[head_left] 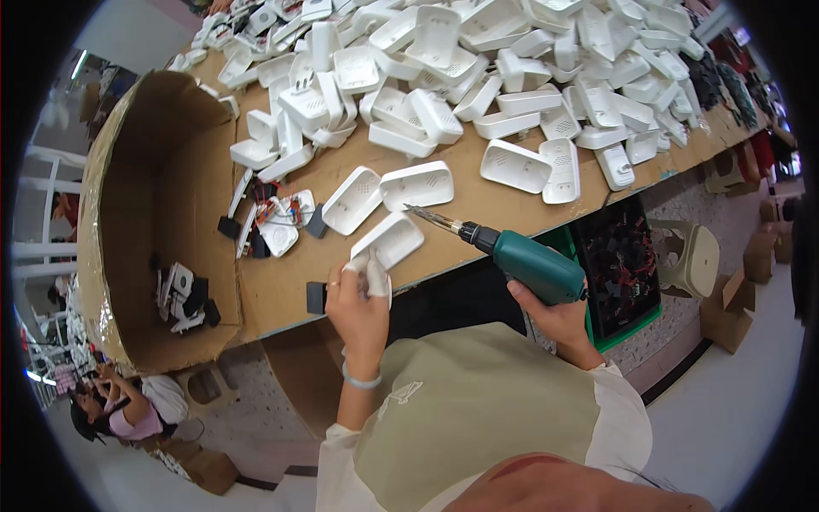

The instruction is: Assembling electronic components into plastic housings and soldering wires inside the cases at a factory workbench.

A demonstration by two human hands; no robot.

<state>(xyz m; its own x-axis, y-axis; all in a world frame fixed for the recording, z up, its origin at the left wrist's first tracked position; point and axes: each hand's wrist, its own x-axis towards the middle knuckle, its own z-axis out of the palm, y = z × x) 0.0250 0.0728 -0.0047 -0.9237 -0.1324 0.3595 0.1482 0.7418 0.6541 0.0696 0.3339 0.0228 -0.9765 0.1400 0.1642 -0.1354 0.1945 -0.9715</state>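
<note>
My left hand (357, 311), with pale wraps on some fingers, grips a white plastic casing (394, 242) by its near end. The casing is a tilted shallow shell with its hollow side up. My right hand (556, 319) is closed round the rear of a green cordless screwdriver (536, 263). The tool's thin bit points left, above the table and near the casing; whether it touches anything I cannot tell. Two more hollow casings, one on the left (351, 200) and one on the right (416, 186), lie just beyond. A small dark block (316, 297) sits beside my left hand.
A big heap of white casings (512, 72) covers the far table. On the left, an open cardboard box (162, 162) holds a few parts, with wired parts (277, 224) lying beside it. A dark crate with a green rim (616, 264) stands at right, near a plastic stool (688, 260).
</note>
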